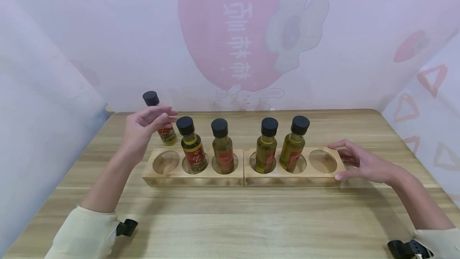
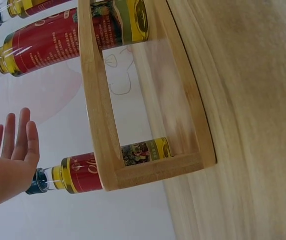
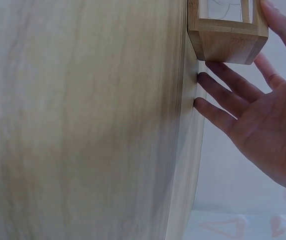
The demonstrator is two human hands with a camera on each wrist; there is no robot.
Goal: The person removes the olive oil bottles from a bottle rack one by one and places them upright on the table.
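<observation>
Two wooden racks, left (image 1: 190, 179) and right (image 1: 287, 178), stand end to end on the table. Each has three round holes. Bottles of oil with black caps fill the left rack's middle (image 1: 194, 147) and right (image 1: 223, 149) holes and the right rack's left (image 1: 266, 147) and middle (image 1: 292, 147) holes. The outermost holes (image 1: 166, 162) (image 1: 322, 161) are empty. A fifth bottle (image 1: 167, 134) leans behind the left rack. My left hand (image 1: 145, 125) is beside it with straight fingers (image 2: 13, 150), not gripping the bottle (image 2: 83, 172). My right hand (image 1: 363, 163) rests against the right rack's end (image 3: 227, 42), fingers (image 3: 232, 85) straight.
The wooden table (image 1: 230, 219) stretches wide in front of the racks. A pale curtain with a red print hangs close behind the table and along both sides. Black straps sit at both wrists (image 1: 126, 227) (image 1: 406, 249).
</observation>
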